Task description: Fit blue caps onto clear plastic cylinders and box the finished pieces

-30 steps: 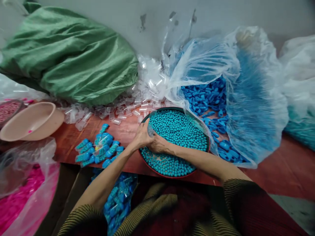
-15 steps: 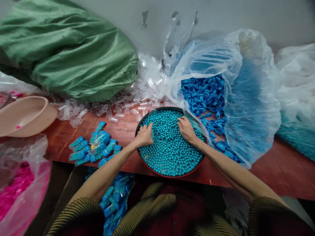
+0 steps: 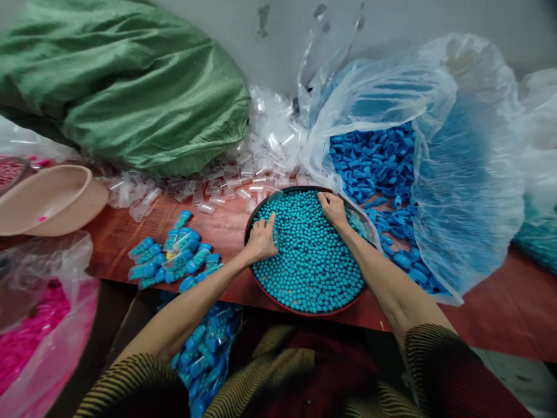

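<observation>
A round, dark-rimmed basin full of turquoise beads stands at the table's front edge. My left hand is over the left part of the beads, its fingers bent round what looks like a clear plastic tube, mostly hidden by the hand. At the far right of the basin, my right hand has its fingers curled down at the beads; whether anything is in them is hidden. Another clear piece lies at the basin's far left rim.
Filled blue-capped tubes lie left of the basin. Clear empty tubes are heaped behind it, beside a green sack. Right is a plastic bag of blue caps. Far left are a beige basin and pink pieces.
My right hand has moved to the far edge of the beads, its fingers more curled. The left hand stays at the left part of the basin. The whole view has shifted slightly.
</observation>
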Tool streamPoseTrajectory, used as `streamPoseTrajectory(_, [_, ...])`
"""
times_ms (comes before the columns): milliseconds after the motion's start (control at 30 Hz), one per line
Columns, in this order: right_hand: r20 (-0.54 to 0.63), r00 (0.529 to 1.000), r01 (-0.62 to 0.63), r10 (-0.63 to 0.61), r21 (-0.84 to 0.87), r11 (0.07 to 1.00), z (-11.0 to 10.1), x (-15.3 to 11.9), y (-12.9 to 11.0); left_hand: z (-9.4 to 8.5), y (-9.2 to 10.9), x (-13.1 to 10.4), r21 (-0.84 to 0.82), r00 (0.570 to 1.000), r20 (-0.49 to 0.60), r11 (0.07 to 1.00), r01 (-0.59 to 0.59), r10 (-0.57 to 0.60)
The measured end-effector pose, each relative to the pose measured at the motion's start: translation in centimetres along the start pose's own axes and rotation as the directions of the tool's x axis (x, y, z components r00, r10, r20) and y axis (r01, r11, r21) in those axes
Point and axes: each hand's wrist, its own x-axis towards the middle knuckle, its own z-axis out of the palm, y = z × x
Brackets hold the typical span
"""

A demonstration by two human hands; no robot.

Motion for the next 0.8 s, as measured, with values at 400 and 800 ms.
streamPoseTrajectory(400, [0.093, 0.964, -0.262, 0.249, 0.18, 0.948, 3.0, -0.9, -1.1, 0.6, 0.7, 0.3, -0.15, 0.999, -0.023, 0.988, 0.023, -0.027])
streamPoseTrajectory(800, [0.219, 0.945, -0.307, 0.243, 0.336, 0.891, 5.6, -3.1, -4.3, 3.3, 3.3, 1.8, -0.472, 0.978, -0.187, 0.881, -0.007, -0.092])
